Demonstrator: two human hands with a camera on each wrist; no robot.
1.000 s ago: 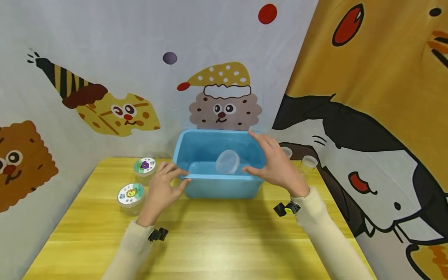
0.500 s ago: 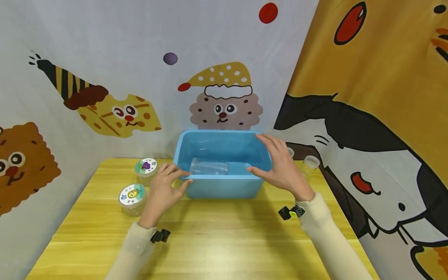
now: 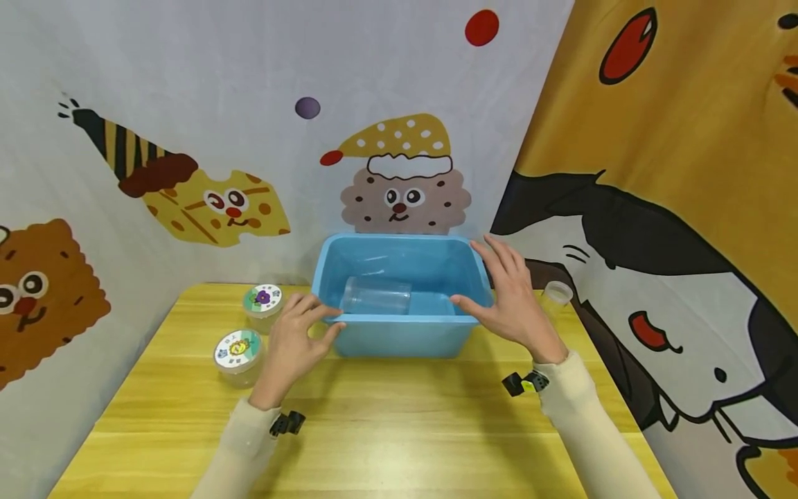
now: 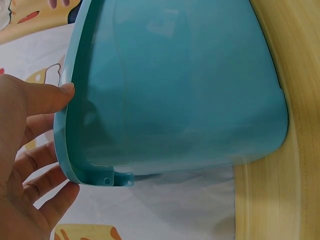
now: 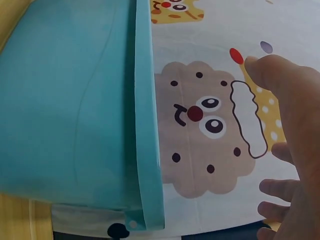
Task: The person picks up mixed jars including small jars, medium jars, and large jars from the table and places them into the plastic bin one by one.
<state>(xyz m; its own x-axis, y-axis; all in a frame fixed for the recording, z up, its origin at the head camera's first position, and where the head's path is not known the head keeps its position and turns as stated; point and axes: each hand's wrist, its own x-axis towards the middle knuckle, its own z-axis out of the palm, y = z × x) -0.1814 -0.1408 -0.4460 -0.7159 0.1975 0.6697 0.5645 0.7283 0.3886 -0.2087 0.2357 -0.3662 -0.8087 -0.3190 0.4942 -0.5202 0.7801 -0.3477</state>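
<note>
A light blue plastic bin (image 3: 402,338) stands near the back of the wooden table. Inside, towards its left end, a clear cylindrical container (image 3: 377,296) lies on its side. My left hand (image 3: 296,346) holds the bin's front left corner; in the left wrist view its thumb (image 4: 62,95) is on the rim and the other fingers are behind it. My right hand (image 3: 514,298) is spread beside the bin's right end. In the right wrist view, a gap separates the right hand (image 5: 300,130) from the rim (image 5: 150,150).
Left of the bin stand two clear tubs with printed lids, one with a purple flower (image 3: 263,299), the other with a yellow flower (image 3: 238,348). A clear container (image 3: 557,293) stands behind my right hand. The cartoon cloth (image 3: 393,83) hangs close behind the table.
The clear cylinder was tilted in the bin a second ago, its round end showing; now it lies sideways further left. My right hand has shifted slightly right. The left hand stays at the corner.
</note>
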